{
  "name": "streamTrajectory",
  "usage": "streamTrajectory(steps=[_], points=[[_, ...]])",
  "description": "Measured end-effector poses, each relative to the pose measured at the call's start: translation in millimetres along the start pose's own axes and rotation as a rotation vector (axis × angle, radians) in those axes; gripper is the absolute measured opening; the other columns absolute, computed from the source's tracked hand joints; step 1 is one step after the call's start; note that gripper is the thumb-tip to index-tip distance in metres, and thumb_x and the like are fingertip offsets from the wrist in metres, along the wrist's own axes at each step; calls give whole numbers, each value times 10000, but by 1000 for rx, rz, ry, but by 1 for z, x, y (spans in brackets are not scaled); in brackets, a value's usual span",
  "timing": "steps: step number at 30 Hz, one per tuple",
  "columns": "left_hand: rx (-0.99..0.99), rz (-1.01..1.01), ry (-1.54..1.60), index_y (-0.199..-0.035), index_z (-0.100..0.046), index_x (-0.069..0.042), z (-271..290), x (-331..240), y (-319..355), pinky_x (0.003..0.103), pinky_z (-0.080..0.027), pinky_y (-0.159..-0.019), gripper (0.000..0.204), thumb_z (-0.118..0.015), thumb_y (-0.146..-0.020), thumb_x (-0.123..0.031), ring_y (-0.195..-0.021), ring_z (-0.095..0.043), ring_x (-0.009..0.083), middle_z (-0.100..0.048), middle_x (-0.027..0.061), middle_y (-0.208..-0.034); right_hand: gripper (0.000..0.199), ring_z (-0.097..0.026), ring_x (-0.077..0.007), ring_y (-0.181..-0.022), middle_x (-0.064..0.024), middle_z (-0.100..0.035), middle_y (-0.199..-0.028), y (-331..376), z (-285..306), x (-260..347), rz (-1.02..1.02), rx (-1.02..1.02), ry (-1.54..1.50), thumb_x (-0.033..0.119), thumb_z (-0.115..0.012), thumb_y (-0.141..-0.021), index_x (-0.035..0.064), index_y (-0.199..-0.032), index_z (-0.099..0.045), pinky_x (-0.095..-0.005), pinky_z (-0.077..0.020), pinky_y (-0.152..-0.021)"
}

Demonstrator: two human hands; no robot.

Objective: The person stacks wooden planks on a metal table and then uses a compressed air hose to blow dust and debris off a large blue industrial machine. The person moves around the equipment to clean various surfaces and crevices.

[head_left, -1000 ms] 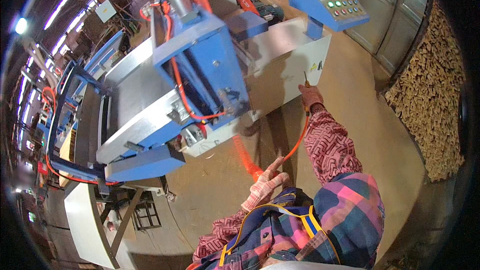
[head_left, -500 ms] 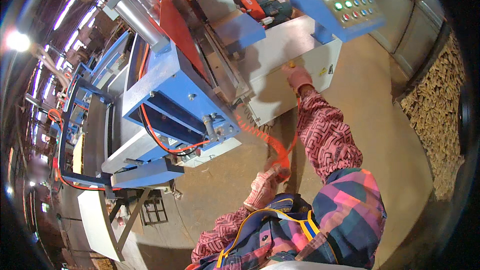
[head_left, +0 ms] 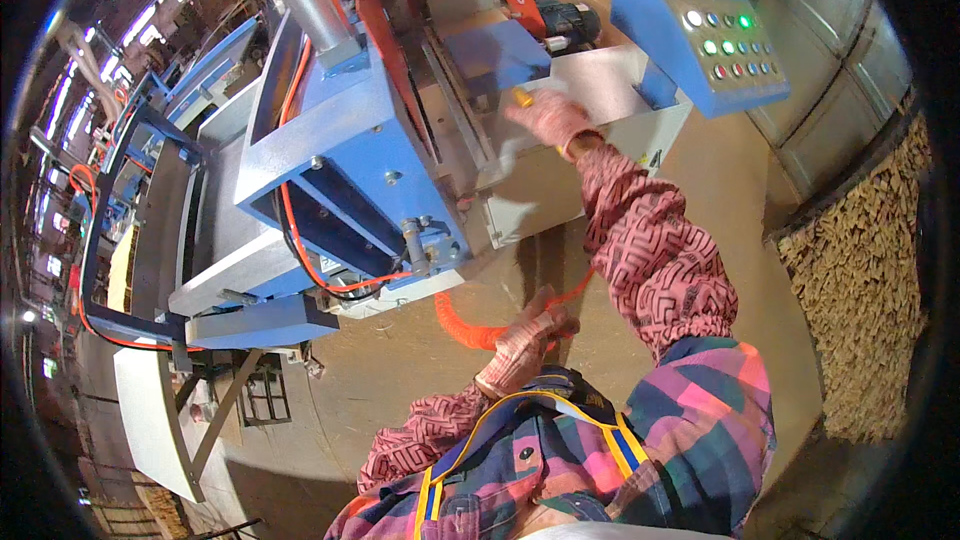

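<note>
Holding a small yellow tool (head_left: 522, 97) out over the blue machine (head_left: 385, 170), the person has the right hand (head_left: 553, 122) closed round it, the fingers drawn together, with the tool near the blue block (head_left: 495, 55) and seen beyond the front of the pale cabinet (head_left: 528, 208). Most of the tool is hidden by the hand, so its working end cannot be made out. The left hand (head_left: 525, 343) is low in the view, touching or just beside the coiled orange hose (head_left: 470, 335); blur makes it impossible to tell whether its fingers are clamped on that hose. The step in hand looks like aiming the tool toward the area round the metal rail (head_left: 455, 97), with the hose managed below. The next move seems to call for a steady right hand, enough slack in the hose, and the patterned sleeve (head_left: 650, 240) clear of the machine's edges
</note>
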State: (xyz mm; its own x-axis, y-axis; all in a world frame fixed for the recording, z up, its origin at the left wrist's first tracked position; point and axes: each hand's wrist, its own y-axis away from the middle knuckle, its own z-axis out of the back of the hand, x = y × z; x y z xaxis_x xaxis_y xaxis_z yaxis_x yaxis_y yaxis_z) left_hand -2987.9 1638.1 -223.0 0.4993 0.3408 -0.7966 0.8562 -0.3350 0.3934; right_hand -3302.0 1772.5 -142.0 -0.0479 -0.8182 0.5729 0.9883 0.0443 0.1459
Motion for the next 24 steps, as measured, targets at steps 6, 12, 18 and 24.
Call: streamTrajectory(steps=[6, 12, 18, 24], points=[[58, -164, -2, -1518, -133, 21, 23, -43, 13, 342, -422, -976, 849, -642, -909, -280, -1065, -589, 226, -614, 147, -1148, 639, -618, -319, -1075, -155, -648, -1146, -33, 26, -20, -272, -135, -47, 605, -578, -765, 101, -1148, -665, -440, -481, -897], [35, -71, 61, -1525, -73, 18, 5, -76, 34, 358, -389, -1015, 901, -656, -895, -255, -1101, -573, 259, -613, 180, -1164, 455, -623, -182, -605, -34, -641, -720, -60, 18, -26, -329, -282, -24, 543, -645, -800, 102, -912, -650, -347, -503, -567], [162, -12, 222, -1533, -16, -10, -2, -133, 18, 346, -358, -1020, 988, -683, -858, -287, -1130, -528, 229, -598, 164, -1192, 538, -648, -204, -670, -90, -647, -743, -86, 37, 95, 52, -173, -83, 532, -680, -788, 42, -1007, -653, -369, -504, -616], [103, -362, -16, -1408, -368, -98, -24, -160, -28, 276, -408, -693, 644, -656, -866, -292, -875, -529, 135, -586, 53, -1070, 475, -691, -267, -796, -106, -714, -876, -140, 73, 151, 60, -118, 27, 474, -654, -819, 78, -1080, -672, -401, -522, -720]])
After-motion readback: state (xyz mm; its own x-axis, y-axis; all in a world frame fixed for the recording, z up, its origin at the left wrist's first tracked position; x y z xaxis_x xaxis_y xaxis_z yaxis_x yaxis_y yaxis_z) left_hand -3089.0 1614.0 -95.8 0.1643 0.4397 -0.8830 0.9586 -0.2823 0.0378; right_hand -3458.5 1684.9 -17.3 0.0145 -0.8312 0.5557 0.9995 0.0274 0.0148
